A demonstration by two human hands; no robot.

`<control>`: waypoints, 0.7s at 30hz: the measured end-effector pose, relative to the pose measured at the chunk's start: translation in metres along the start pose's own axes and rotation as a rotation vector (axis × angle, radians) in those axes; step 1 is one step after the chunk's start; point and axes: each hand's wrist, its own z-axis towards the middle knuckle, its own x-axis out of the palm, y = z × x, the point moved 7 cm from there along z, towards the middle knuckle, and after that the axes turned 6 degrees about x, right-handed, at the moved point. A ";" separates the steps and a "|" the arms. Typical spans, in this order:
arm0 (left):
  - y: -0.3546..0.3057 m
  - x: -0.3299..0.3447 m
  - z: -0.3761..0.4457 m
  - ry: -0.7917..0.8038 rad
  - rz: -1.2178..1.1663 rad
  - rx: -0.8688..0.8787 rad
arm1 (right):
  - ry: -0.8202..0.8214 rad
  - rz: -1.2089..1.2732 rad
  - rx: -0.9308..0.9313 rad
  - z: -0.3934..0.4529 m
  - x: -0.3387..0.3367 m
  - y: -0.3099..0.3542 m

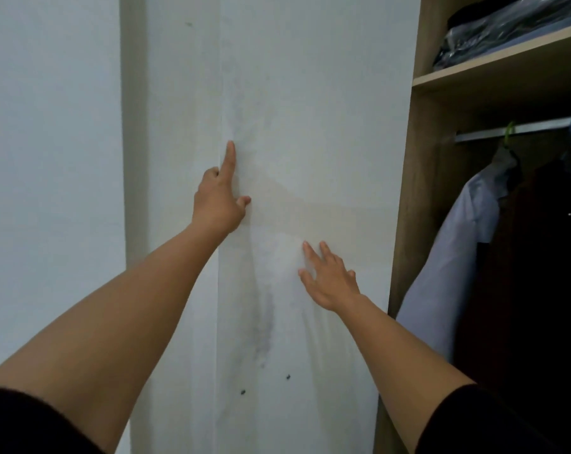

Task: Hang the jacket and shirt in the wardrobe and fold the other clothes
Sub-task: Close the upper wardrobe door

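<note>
Both my hands rest flat on a white wardrobe door in front of me. My left hand sits at the door's left edge, its index finger pointing up along the seam. My right hand lies lower and to the right, fingers spread on the panel, holding nothing. In the uncovered wardrobe section on the right, a light blue shirt hangs from a green hanger on the metal rail. A dark garment hangs beside the shirt, its shape lost in shadow.
A wooden shelf above the rail carries dark clothes in plastic bags. A plain white wall fills the left. The door has a dark smudge and two small dark spots low down.
</note>
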 end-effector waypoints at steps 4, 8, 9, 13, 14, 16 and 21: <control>-0.030 -0.017 -0.021 -0.015 0.016 0.039 | 0.025 -0.002 -0.064 -0.036 -0.005 0.006; -0.078 -0.037 -0.054 -0.043 0.038 0.126 | 0.051 0.058 -0.131 -0.086 -0.018 0.003; -0.092 -0.041 -0.063 -0.052 0.035 0.153 | 0.076 0.098 -0.147 -0.100 -0.019 0.002; -0.153 -0.043 -0.097 -0.101 -0.001 0.264 | 0.090 0.254 -0.216 -0.167 -0.036 -0.011; -0.169 -0.043 -0.105 -0.116 -0.031 0.293 | 0.077 0.288 -0.220 -0.183 -0.045 -0.017; -0.204 -0.042 -0.123 -0.137 -0.111 0.356 | 0.050 0.312 -0.188 -0.214 -0.061 -0.033; -0.282 -0.027 -0.151 -0.073 -0.339 0.402 | -0.183 0.024 -0.029 -0.272 -0.099 -0.090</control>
